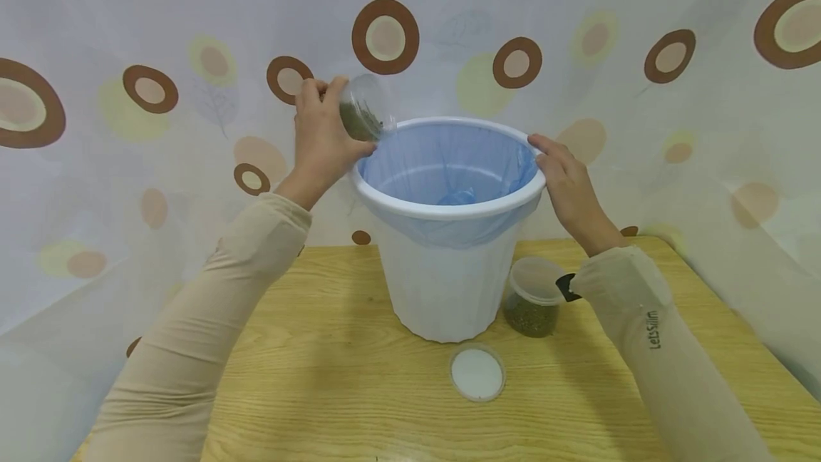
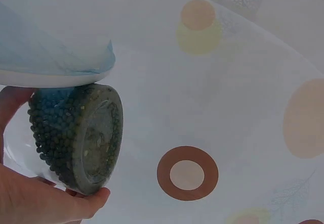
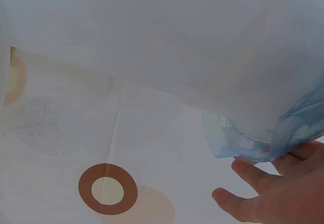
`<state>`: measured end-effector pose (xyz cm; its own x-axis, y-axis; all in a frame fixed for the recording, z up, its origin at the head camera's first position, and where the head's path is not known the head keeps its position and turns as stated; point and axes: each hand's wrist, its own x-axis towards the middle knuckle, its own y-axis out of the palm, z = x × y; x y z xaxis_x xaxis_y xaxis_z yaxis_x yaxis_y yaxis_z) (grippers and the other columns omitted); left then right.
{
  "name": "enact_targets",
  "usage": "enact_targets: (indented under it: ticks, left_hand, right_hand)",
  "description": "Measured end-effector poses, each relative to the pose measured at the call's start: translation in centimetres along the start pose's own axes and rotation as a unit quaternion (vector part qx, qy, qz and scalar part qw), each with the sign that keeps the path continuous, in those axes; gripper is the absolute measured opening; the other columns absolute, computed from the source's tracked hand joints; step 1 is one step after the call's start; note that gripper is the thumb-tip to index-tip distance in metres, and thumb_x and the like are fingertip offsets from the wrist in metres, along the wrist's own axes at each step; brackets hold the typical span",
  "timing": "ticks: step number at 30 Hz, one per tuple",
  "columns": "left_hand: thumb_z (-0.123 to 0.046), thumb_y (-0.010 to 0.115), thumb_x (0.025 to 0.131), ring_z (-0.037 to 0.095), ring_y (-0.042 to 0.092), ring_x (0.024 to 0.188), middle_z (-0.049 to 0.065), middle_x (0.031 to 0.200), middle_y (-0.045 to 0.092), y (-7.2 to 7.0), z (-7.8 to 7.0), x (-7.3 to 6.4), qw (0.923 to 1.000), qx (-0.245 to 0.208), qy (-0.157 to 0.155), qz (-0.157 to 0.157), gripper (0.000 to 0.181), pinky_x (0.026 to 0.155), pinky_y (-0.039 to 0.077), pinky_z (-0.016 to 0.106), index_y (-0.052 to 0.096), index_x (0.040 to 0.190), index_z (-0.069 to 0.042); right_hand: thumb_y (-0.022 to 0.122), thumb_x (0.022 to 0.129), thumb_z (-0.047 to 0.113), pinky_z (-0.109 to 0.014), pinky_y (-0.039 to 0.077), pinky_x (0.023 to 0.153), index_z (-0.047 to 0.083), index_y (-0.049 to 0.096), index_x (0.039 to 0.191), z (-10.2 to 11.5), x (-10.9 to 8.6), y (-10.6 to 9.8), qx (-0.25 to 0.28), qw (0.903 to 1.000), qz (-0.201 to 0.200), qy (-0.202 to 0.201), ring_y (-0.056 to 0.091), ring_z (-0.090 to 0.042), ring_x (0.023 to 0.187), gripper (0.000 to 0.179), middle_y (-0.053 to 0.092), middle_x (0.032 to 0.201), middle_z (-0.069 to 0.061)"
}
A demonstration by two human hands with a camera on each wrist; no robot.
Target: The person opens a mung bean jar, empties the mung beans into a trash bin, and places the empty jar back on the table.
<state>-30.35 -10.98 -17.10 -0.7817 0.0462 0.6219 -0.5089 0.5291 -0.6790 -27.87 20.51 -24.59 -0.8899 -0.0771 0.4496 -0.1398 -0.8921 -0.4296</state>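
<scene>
In the head view my left hand (image 1: 323,127) holds a clear plastic tub (image 1: 372,102), tipped sideways at the left rim of a white trash bin (image 1: 442,284). Small round green beans (image 2: 55,133), like mung beans, lie inside the tub. Thumb and fingers wrap round its sides in the left wrist view, its base facing the camera. On the bin's right rim rests my right hand (image 1: 567,184), fingertips over the edge. From below, the right wrist view has fingers (image 3: 253,176) beside the hanging edge of a blue bag (image 1: 436,155) that lines the bin.
A second clear tub (image 1: 532,312) with green contents stands right of the bin's foot. In front of the bin lies a round white lid (image 1: 477,374) on the wooden table (image 1: 333,376). A patterned sheet (image 1: 436,41) hangs behind.
</scene>
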Motion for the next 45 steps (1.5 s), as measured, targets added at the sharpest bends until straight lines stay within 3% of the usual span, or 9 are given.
enact_targets:
  ticks: [6, 21, 30, 45]
  left_hand:
    - [-0.015, 0.086, 0.069, 0.032, 0.033, 0.124, 0.015, 0.131, 0.035, 0.2, -0.5, 0.0, 0.9991, 0.026, 0.029, 0.017, 0.084, 0.106, 0.031, 0.041, 0.042, 0.14, -0.009]
    - [-0.017, 0.085, 0.07, 0.034, 0.033, 0.124, 0.017, 0.131, 0.033, 0.9, -1.4, -0.3, 0.996, 0.057, 0.067, 0.016, 0.083, 0.108, 0.028, 0.044, 0.041, 0.139, -0.007]
    - [-0.015, 0.087, 0.068, 0.034, 0.034, 0.123, 0.018, 0.132, 0.033, 1.5, -1.4, -0.6, 0.9936, 0.068, 0.09, -0.005, 0.085, 0.106, 0.03, 0.045, 0.04, 0.139, -0.006]
    - [-0.015, 0.086, 0.069, 0.034, 0.032, 0.127, 0.019, 0.134, 0.035, 2.3, -1.9, -0.7, 0.9902, 0.096, 0.101, -0.01, 0.087, 0.112, 0.023, 0.041, 0.038, 0.141, -0.006]
  right_hand:
    - [0.027, 0.102, 0.026, -0.054, 0.017, 0.114, 0.003, 0.033, 0.148, 0.0, 0.0, 0.0, 0.003, 1.0, 0.0, -0.003, 0.024, -0.036, 0.141, 0.052, 0.029, 0.153, -0.018]
    - [0.028, 0.102, 0.025, -0.053, 0.018, 0.114, 0.002, 0.034, 0.148, -0.2, 0.0, 0.1, 0.003, 1.0, -0.003, -0.005, 0.025, -0.036, 0.14, 0.051, 0.03, 0.152, -0.018]
    - [0.027, 0.102, 0.026, -0.054, 0.019, 0.113, 0.003, 0.034, 0.148, -0.2, -0.1, 0.2, -0.001, 1.0, 0.0, -0.007, 0.026, -0.036, 0.139, 0.051, 0.03, 0.152, -0.019]
    - [0.028, 0.102, 0.025, -0.051, 0.019, 0.114, 0.002, 0.035, 0.147, -0.1, -0.1, 0.3, 0.007, 0.9999, -0.006, -0.011, 0.025, -0.034, 0.14, 0.051, 0.03, 0.152, -0.017]
